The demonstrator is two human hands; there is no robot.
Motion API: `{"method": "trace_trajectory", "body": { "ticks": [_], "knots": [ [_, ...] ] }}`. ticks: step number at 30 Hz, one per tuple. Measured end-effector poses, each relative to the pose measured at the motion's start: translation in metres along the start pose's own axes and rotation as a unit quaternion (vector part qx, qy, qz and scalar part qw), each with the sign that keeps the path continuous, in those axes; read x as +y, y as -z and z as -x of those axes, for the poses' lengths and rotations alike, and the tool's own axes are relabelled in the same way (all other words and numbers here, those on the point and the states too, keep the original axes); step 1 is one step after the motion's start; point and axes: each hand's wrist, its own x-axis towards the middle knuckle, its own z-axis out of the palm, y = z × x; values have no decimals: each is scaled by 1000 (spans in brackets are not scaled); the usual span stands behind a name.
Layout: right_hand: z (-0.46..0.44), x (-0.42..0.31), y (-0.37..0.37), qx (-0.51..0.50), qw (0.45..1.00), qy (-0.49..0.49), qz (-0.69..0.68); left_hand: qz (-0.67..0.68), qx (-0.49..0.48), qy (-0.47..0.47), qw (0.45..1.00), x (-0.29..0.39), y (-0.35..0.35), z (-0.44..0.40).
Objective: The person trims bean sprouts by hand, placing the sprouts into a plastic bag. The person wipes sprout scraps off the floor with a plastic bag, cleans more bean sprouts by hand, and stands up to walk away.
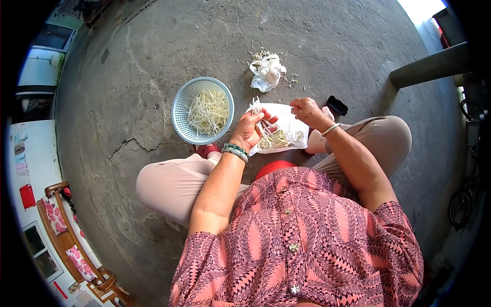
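Pale bean sprouts stick out of my left hand, whose fingers are curled around them. To its right, my right hand is raised over the edge of a white plastic bag, thumb and fingertips pinched together; whatever they hold is too small to make out. More sprouts lie on that bag, beneath and beside my left hand. A light blue-grey plastic basket stands on the floor to the left, with a heap of long white sprouts inside.
Beyond my hands, a crumpled white bag lies on the concrete floor among scattered scraps. A black object is by my right foot. A thick grey post stands at the right, a wooden bench at the lower left.
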Motion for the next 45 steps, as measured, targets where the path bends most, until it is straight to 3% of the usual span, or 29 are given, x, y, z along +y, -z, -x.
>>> {"method": "trace_trajectory", "body": {
  "ticks": [6,12,15,18,25,27,29,35,38,39,40,41,45],
  "knots": [
    [2,-4,-8,-15,999,32,-17,-31,-19,0,999,0,1,-3],
    [9,-21,-5,-64,979,-50,-186,19,-58,53,997,4,-4,-1],
    [11,-26,-5,-67,978,-43,-191,30,-63,62,996,6,-5,-1],
    [13,-36,-1,-68,986,-26,-150,45,-48,58,996,3,1,-4],
    [28,-70,-16,33,991,122,-48,71,-44,25,996,-3,22,-16],
    [30,-78,-21,2,995,95,-8,121,-65,30,990,-4,24,-20],
    [31,-80,-26,-32,997,52,39,99,-22,12,995,-10,24,-23],
    [32,-79,-28,11,998,49,47,72,-15,3,997,-8,-3,-10],
    [29,-79,-38,66,990,123,12,43,-8,1,999,-10,-4,-9],
    [28,-85,-40,35,994,86,51,29,-7,-4,1000,-14,1,-10],
    [26,-82,-50,68,991,97,60,15,-16,-9,1000,-17,-2,-15],
    [21,-66,-62,95,981,161,43,10,5,-4,1000,-17,-10,-11],
    [18,-67,-57,71,985,126,94,8,-11,20,1000,-26,0,-21]
  ]
}}
